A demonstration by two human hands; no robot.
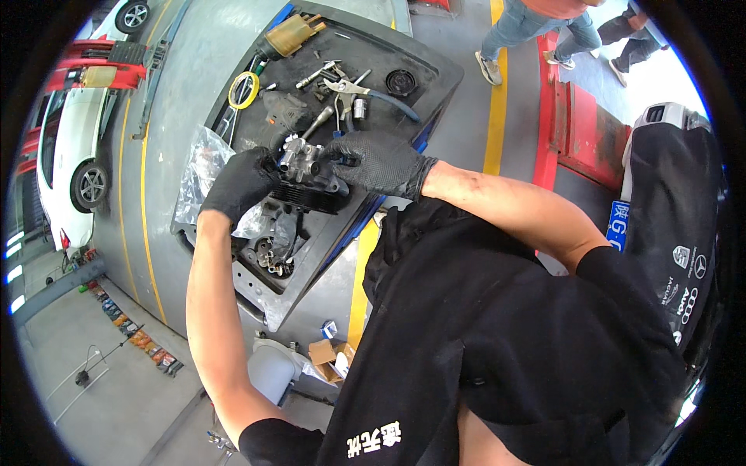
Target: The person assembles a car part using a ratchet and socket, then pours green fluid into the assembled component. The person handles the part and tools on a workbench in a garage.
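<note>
- Left gloved hand (pixel 242 183) and right gloved hand (pixel 379 165) are touching the metal pump (pixel 300 161), fingers curled; whether they're gripping, I cannot tell.
- The metal pump is sitting over the black cart (pixel 440 71).

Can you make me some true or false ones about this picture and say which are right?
1. The left hand and right hand wear black gloves. True.
2. The ring on the cart is red. False: it is yellow.
3. A metal part is between the hands. True.
4. The clear bag is beside the right hand. False: it is beside the left hand.
5. A white car is left of the cart. True.
6. Nobody else is in the picture. False: the legs of others show at the top right.
</note>
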